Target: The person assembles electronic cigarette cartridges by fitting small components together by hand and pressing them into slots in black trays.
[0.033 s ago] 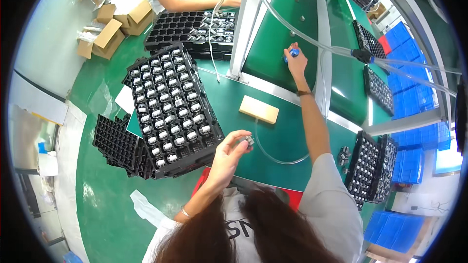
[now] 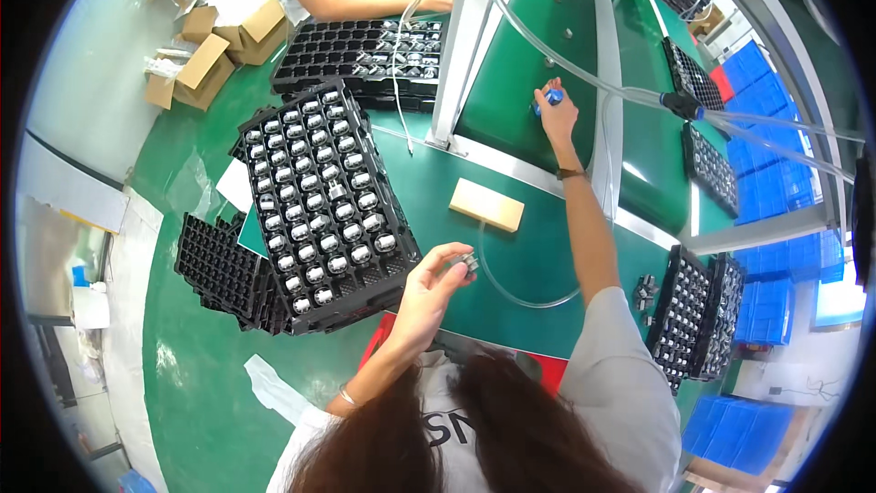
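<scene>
My left hand (image 2: 432, 285) pinches a small silvery metal part (image 2: 469, 262) between thumb and fingers, above the near side of the green table. Just left of it lies a black tray (image 2: 390, 201) filled with rows of similar metal parts, with several bare pockets at its near right corner. My right hand (image 2: 558, 117) reaches out over the green belt (image 2: 511, 91), its fingers closed around a small blue object (image 2: 553, 98) whose kind I cannot make out. Close by the fingertips, a small metal part (image 2: 548, 62) rests on the belt.
A pale yellow block (image 2: 486, 204) and a clear hose (image 2: 511, 297) lie between my hands. A metal post (image 2: 449, 91) rises beside the belt. Hoses (image 2: 630, 94) cross above it. More trays (image 2: 680, 306) stand at right. Beyond the post, another person's arm (image 2: 365, 6) reaches toward the belt.
</scene>
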`<action>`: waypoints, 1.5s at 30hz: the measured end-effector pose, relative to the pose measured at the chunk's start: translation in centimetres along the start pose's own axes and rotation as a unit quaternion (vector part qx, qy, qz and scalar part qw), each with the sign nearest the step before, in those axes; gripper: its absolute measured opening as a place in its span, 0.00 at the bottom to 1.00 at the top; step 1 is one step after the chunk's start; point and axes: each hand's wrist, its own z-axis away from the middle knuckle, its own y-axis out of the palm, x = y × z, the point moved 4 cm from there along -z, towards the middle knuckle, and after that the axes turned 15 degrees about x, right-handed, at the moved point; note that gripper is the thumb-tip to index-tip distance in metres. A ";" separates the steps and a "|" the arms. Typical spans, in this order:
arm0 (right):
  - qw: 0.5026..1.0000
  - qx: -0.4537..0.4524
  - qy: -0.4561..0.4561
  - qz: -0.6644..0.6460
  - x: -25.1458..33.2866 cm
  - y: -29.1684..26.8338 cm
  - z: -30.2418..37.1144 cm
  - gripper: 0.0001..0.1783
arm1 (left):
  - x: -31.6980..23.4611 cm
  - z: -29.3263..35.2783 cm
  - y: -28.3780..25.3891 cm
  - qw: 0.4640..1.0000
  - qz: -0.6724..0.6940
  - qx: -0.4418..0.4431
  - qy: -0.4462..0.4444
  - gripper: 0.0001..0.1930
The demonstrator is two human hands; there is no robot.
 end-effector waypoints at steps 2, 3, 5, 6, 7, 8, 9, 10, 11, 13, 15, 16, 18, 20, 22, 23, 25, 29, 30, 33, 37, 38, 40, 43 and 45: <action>1.000 -0.014 0.007 0.007 -0.2 0.3 -0.2 0.27 | 0.3 -0.5 -0.3 1.000 0.002 -0.005 -0.006 0.16; 1.000 -0.013 0.011 0.008 -0.4 0.3 -0.5 0.27 | 0.1 -1.0 -0.2 1.000 0.003 -0.004 0.000 0.16; 0.998 -0.003 0.024 0.057 0.6 -0.5 -0.2 0.24 | 0.1 -1.8 -0.1 1.000 0.006 -0.005 0.004 0.17; 0.998 -0.004 0.031 0.058 0.2 -0.7 -0.3 0.24 | 0.2 -2.1 -0.1 1.000 0.007 -0.003 -0.003 0.17; 0.993 -0.051 -0.076 0.069 0.7 -1.6 -0.5 0.23 | 0.2 -2.5 0.1 1.000 0.017 0.000 -0.003 0.17; 0.976 -0.089 -0.184 0.076 3.6 -2.0 1.0 0.21 | 0.3 -2.5 -0.1 1.000 0.028 -0.007 -0.002 0.17; 0.985 -0.070 -0.155 0.035 5.2 -2.7 2.9 0.21 | 0.4 -2.7 -0.4 1.000 0.020 -0.013 0.000 0.17; 0.986 -0.067 -0.149 0.037 6.9 -4.4 5.8 0.21 | 0.7 -3.0 -0.5 1.000 0.017 -0.014 0.011 0.16; 0.983 0.041 -0.036 -0.178 7.0 -4.9 7.7 0.19 | 0.7 -3.1 -0.3 1.000 0.014 -0.017 0.015 0.16; 0.883 0.153 0.067 -0.438 8.1 -5.4 13.5 0.16 | 1.1 -3.5 0.1 1.000 0.012 -0.018 0.015 0.16; 0.848 0.210 0.050 -0.485 11.8 -5.8 19.7 0.15 | 1.2 -3.1 -0.2 0.999 0.008 -0.024 0.041 0.16; 0.844 0.250 0.041 -0.473 13.9 -6.2 22.1 0.15 | 1.3 -2.6 -0.2 0.999 0.007 -0.031 0.040 0.16; 0.845 0.278 -0.042 -0.455 14.8 -6.6 24.7 0.15 | 1.7 -2.4 0.2 0.999 -0.011 -0.024 0.035 0.15; 0.849 0.288 -0.041 -0.441 15.2 -6.7 26.2 0.16 | 2.0 -1.6 0.4 0.999 -0.016 -0.025 0.013 0.15; 0.836 0.273 -0.020 -0.476 15.3 -6.7 27.2 0.17 | 2.3 -0.8 0.5 0.999 -0.032 -0.017 0.007 0.15; 0.839 0.273 -0.013 -0.471 15.0 -6.6 27.6 0.17 | 2.3 -0.4 0.6 0.999 -0.034 -0.018 0.002 0.15; 0.835 0.295 0.005 -0.465 15.1 -6.8 28.2 0.18 | 2.3 0.3 0.8 0.999 -0.031 -0.018 0.001 0.16; 0.837 0.311 0.022 -0.450 15.1 -6.5 29.3 0.17 | 3.1 1.1 0.4 0.999 -0.038 -0.031 -0.010 0.16; 0.835 0.312 0.021 -0.452 15.0 -6.2 29.6 0.17 | 3.3 1.2 0.5 0.999 -0.032 -0.039 0.002 0.16; 0.830 0.311 0.022 -0.462 15.1 -5.4 30.3 0.17 | 3.4 1.9 0.5 0.998 -0.025 -0.059 0.014 0.16; 0.822 0.361 0.013 -0.440 15.0 -4.6 29.9 0.16 | 3.4 2.7 -0.3 0.996 -0.063 -0.062 0.008 0.20; 0.815 0.390 0.008 -0.430 15.1 -4.3 29.4 0.15 | 3.1 2.9 -0.4 0.994 -0.089 -0.062 0.008 0.22; 0.863 0.296 0.030 -0.408 13.3 -4.1 26.8 0.16 | 0.6 3.7 0.0 0.949 -0.294 -0.053 0.097 0.28; 0.961 0.169 -0.031 -0.219 9.9 -3.3 22.3 0.18 | -3.6 6.0 -1.3 0.908 -0.376 -0.120 0.143 0.25; 0.974 0.163 -0.035 -0.150 9.4 -2.4 21.4 0.19 | -6.3 8.2 -3.4 0.844 -0.475 -0.212 0.130 0.13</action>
